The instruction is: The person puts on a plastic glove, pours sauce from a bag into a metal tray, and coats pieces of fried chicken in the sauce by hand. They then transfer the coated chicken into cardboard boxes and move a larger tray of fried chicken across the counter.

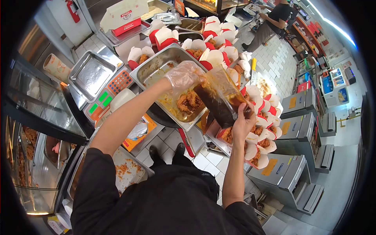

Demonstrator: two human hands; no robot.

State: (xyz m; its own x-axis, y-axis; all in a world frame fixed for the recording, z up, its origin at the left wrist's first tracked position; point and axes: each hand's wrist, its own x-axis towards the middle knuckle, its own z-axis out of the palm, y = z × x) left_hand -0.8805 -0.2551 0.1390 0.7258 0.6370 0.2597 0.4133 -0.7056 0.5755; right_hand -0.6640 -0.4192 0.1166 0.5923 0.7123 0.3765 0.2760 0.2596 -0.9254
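Note:
My right hand point(243, 121) grips the lower side of a clear plastic container point(221, 96), bare fingers wrapped round it. Dark brown sauce fills part of the container, which is tilted. A clear plastic glove covers my left hand point(185, 74), which reaches to the container's upper end; its fingertips are hidden there. Below both hands is a deep steel pan point(147, 74) with sauce smears on its walls. Fried chicken point(188, 101) lies in the pan.
Red-and-white takeaway boxes point(213, 58), several holding chicken, crowd the far side and right. At left are a scale point(103, 98), a steel tray point(92, 74) and a glass display case point(43, 94). Grey machines point(278, 176) line the right. Another person point(274, 21) is at the back.

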